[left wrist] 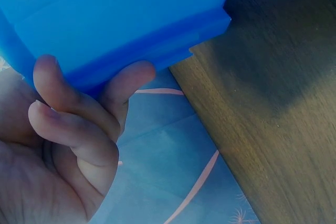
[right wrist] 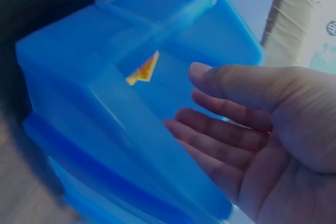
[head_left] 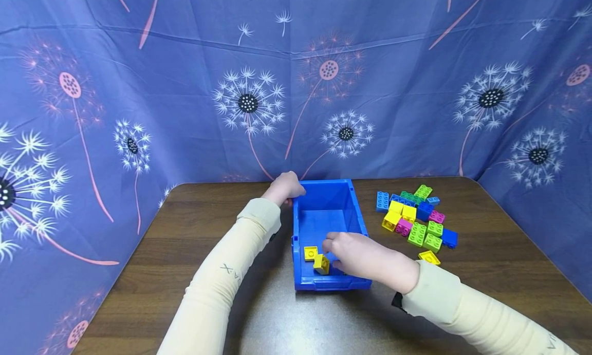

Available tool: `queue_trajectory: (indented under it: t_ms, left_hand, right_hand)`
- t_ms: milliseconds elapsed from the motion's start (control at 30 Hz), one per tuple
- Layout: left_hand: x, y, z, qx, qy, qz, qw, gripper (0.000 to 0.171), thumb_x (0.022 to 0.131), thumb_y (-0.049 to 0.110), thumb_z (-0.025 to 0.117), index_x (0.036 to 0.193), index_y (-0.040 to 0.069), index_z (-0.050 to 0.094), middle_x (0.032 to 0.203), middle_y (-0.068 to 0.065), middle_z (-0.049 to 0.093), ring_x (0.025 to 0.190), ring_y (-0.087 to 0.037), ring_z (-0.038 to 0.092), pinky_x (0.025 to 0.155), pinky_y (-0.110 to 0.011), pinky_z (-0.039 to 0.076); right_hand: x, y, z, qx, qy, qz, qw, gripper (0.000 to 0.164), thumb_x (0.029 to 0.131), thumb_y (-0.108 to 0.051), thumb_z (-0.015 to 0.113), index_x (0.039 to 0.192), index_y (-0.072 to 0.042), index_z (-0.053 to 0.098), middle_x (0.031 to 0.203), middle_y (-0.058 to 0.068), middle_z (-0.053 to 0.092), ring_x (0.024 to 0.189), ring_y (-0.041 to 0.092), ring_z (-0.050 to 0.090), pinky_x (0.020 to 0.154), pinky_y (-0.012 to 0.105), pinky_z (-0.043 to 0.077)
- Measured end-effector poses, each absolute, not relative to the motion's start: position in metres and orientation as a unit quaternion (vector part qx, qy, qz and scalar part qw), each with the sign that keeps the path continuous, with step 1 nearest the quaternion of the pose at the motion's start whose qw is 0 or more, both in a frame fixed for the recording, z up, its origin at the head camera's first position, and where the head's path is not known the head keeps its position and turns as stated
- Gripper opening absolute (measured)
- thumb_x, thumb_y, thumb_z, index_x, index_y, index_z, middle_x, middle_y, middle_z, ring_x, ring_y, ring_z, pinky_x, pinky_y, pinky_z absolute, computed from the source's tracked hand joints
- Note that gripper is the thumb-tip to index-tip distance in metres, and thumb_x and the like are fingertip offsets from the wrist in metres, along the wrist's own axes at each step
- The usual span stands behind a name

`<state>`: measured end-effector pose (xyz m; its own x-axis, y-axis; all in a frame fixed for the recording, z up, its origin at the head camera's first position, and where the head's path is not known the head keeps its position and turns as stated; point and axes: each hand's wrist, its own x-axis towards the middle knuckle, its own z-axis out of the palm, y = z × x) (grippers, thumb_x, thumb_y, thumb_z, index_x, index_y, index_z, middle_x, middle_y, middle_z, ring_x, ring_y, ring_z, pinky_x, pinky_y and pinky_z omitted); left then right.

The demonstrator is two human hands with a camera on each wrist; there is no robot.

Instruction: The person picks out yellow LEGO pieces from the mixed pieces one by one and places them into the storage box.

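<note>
A blue plastic bin (head_left: 324, 194) stands on the table, its low front lip toward me. My left hand (head_left: 283, 188) grips the bin's far left corner; in the left wrist view its fingers (left wrist: 134, 80) curl against the rim. Inside the bin, near the front, lie a flat yellow brick (head_left: 311, 253) and a taller yellow brick (head_left: 321, 264). Over the bin's right front wall reaches my right hand (head_left: 358, 255). The right wrist view shows its thumb and fingers (right wrist: 226, 153) apart with nothing between them, and part of a yellow brick (right wrist: 146, 70) beyond.
Right of the bin lies a loose group of toy bricks in blue, green, pink and yellow, among them a lime brick (head_left: 417, 234). A single yellow brick (head_left: 429, 257) lies nearer me. A patterned blue cloth (head_left: 287, 88) hangs behind the brown wooden table (head_left: 222, 206).
</note>
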<state>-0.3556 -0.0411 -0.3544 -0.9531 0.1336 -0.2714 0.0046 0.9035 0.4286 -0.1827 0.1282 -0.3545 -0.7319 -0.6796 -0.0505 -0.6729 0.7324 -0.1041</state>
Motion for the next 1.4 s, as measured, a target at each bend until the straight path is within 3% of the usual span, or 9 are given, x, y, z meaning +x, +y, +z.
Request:
queue_trajectory:
  t_ms: [633,1400]
  left_hand:
    - [-0.355,-0.041,-0.353,0.047,0.968,0.207,0.136,0.028,0.089,0.026,0.06,0.101,0.001,0.061,0.059,-0.008,0.06,0.064,-0.024,0.07,0.039,-0.023,0.043]
    - [-0.352,-0.041,-0.351,0.045,0.967,0.21,0.135,0.025,0.088,0.024,0.059,0.096,0.0,0.061,0.056,-0.007,0.058,0.074,-0.028,0.071,0.038,-0.022,0.041]
  right_hand:
    - [-0.176,0.146,-0.327,-0.363,0.928,-0.085,-0.012,0.029,0.077,-0.019,0.078,0.104,-0.013,0.067,0.099,0.003,0.065,0.088,0.017,0.067,0.068,0.027,0.056]
    - [-0.166,0.191,-0.322,-0.332,0.927,-0.093,-0.15,0.043,0.067,-0.012,0.085,0.106,-0.009,0.067,0.106,0.008,0.066,0.096,0.024,0.065,0.071,0.032,0.057]
